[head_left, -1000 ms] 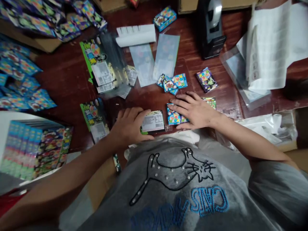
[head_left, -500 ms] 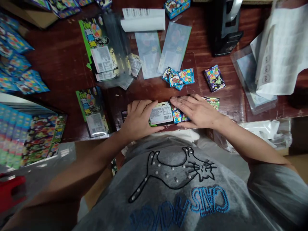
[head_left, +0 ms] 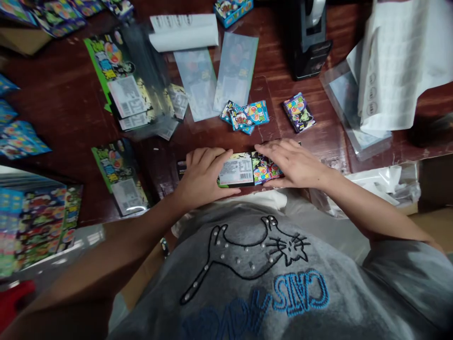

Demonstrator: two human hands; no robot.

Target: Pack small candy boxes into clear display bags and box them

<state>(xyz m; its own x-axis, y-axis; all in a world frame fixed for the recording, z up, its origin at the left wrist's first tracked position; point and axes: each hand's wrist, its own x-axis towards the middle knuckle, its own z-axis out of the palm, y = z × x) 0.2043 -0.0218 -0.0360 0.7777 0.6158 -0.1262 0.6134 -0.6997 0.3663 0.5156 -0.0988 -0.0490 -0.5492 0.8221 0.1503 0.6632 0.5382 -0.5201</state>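
Along the table's front edge lies a dark printed plastic sleeve [head_left: 235, 169] with a white barcode label. My left hand [head_left: 203, 174] is closed over its left part, fingers over the far side and thumb along the near side. Small colourful packs [head_left: 264, 167] show at the sleeve's right end. My right hand [head_left: 292, 163] is closed over these packs and hides most of them. Whether the packs sit fully inside the sleeve, I cannot tell. Beyond my hands lie loose blue packs [head_left: 249, 115] and a purple pack [head_left: 299, 112].
Printed sleeves are stacked [head_left: 122, 85] at the back left, with another sleeve [head_left: 120, 174] nearer. Pale plastic bags [head_left: 237, 66] lie in the middle. A black tape dispenser [head_left: 311, 47] and white label sheets [head_left: 389, 66] stand right. A filled box [head_left: 42, 222] is at left.
Green and purple packs now show beside the label where a blue one showed. The green pack beyond my right hand no longer shows. My view has shifted slightly right.
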